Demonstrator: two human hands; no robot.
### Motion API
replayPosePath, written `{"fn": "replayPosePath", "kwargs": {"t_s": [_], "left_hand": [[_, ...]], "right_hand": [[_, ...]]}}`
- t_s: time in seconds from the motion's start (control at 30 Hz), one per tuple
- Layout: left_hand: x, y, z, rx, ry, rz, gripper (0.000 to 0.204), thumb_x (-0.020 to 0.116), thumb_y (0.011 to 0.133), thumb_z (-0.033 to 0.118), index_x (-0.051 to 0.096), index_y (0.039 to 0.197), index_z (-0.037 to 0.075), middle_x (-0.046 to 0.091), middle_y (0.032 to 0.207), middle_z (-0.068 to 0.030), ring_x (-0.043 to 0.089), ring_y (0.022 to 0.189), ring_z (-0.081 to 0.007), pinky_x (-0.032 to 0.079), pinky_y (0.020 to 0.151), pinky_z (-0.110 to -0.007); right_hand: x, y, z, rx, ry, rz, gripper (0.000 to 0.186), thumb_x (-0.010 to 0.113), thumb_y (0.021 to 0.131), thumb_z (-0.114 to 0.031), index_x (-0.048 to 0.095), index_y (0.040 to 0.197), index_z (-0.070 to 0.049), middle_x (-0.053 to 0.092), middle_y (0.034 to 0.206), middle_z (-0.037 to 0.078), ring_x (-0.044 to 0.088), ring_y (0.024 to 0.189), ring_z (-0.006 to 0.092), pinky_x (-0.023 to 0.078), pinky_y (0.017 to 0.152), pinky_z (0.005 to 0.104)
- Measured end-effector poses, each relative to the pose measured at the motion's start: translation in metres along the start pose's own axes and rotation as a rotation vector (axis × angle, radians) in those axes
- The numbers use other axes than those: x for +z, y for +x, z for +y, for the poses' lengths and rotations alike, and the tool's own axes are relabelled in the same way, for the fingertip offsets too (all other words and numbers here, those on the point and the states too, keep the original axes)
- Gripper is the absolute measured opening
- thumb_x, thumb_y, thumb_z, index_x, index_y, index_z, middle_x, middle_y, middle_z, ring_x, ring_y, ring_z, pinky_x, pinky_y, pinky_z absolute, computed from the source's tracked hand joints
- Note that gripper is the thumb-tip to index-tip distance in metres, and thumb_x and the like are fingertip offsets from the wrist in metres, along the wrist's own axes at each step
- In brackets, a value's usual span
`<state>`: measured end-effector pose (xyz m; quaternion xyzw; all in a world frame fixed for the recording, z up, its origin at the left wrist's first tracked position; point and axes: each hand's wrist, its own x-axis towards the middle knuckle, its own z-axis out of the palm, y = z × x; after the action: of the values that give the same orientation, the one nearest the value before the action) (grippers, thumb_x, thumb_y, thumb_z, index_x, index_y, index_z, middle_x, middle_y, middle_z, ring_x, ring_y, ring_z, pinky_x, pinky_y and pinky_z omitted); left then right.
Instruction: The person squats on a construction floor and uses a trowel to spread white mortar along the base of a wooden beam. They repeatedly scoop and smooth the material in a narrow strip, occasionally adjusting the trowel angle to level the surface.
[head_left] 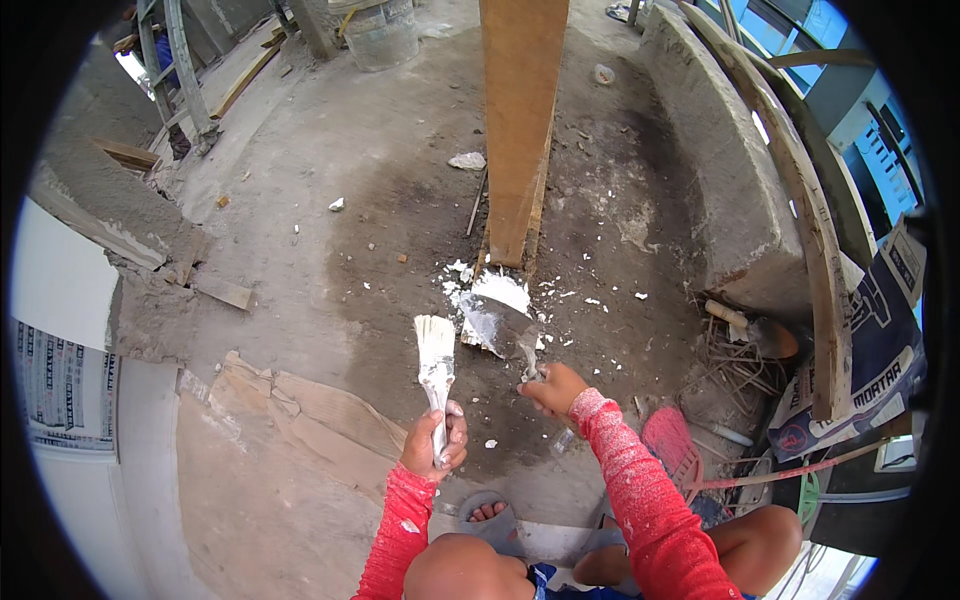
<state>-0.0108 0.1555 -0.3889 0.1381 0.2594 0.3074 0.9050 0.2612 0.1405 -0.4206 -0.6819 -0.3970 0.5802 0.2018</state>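
In my left hand (437,442), upright, is a paintbrush (436,345) whose bristles and ferrule are coated white. The fingers wrap around its pale handle. My right hand (555,390) grips a trowel (500,322), its blade reaching away and left. The blade lies against white crumbly material (502,290) heaped at the near end of a long brown wooden board (522,130). White flakes are scattered around that heap on the dirty concrete floor (400,220). What lies under the blade is hidden.
Flattened brown paper (310,410) lies left of my feet. At right are a low concrete ledge (715,150), a long timber (800,180), a printed sack (855,370), a pink plastic piece (668,440) and a wooden-handled tool (726,314). A bucket (382,35) stands far off.
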Motion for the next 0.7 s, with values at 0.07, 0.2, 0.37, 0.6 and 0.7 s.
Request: {"fn": "replayPosePath", "kwargs": {"t_s": [0.07, 0.2, 0.37, 0.6, 0.7], "left_hand": [[-0.002, -0.004, -0.004, -0.031, 0.002, -0.080, 0.036, 0.049, 0.096, 0.037, 0.053, 0.117, 0.008, 0.047, 0.066, -0.0028, 0.038, 0.041, -0.0098, 0.031, 0.036, -0.025], [-0.009, -0.005, -0.006, -0.104, -0.034, -0.102, 0.053, 0.040, 0.095, 0.046, 0.051, 0.126, 0.004, 0.041, 0.060, -0.0022, 0.037, 0.041, -0.0127, 0.033, 0.037, -0.029], [-0.015, 0.029, -0.012, -0.171, -0.042, -0.108, 0.059, 0.032, 0.095, 0.047, 0.050, 0.129, 0.001, 0.038, 0.052, -0.0020, 0.036, 0.037, -0.0139, 0.032, 0.036, -0.030], [-0.029, 0.088, -0.010, -0.256, 0.530, 0.217, 0.051, 0.030, 0.095, 0.040, 0.059, 0.095, -0.002, 0.045, 0.047, -0.0039, 0.038, 0.034, -0.0153, 0.031, 0.032, -0.031], [-0.033, 0.100, -0.014, -0.203, 0.714, 0.360, 0.041, 0.036, 0.097, 0.035, 0.058, 0.088, 0.001, 0.047, 0.048, -0.0042, 0.040, 0.033, -0.0155, 0.031, 0.031, -0.031]], "right_hand": [[-0.001, 0.007, 0.005, 0.037, 0.154, -0.089, 0.033, 0.067, 0.081, -0.034, 0.061, 0.078, -0.002, 0.059, 0.062, 0.005, 0.056, 0.049, 0.0152, 0.045, 0.044, 0.0323], [-0.018, -0.014, 0.042, 0.192, -0.089, 0.006, 0.034, 0.064, 0.081, -0.032, 0.062, 0.077, 0.001, 0.062, 0.063, 0.010, 0.061, 0.052, 0.0192, 0.049, 0.050, 0.0350], [-0.025, -0.061, 0.066, -0.079, -0.383, 0.372, 0.047, 0.061, 0.079, -0.036, 0.064, 0.101, 0.005, 0.068, 0.083, 0.025, 0.066, 0.080, 0.0425, 0.052, 0.075, 0.0464], [-0.003, -0.074, 0.016, -0.224, -0.548, 0.442, 0.043, 0.063, 0.085, -0.036, 0.057, 0.110, -0.002, 0.065, 0.083, 0.026, 0.064, 0.078, 0.0444, 0.051, 0.071, 0.0506], [0.009, -0.077, 0.014, -0.398, -0.608, 0.412, 0.038, 0.062, 0.087, -0.033, 0.052, 0.109, -0.005, 0.065, 0.088, 0.023, 0.065, 0.075, 0.0437, 0.052, 0.069, 0.0516]]}}
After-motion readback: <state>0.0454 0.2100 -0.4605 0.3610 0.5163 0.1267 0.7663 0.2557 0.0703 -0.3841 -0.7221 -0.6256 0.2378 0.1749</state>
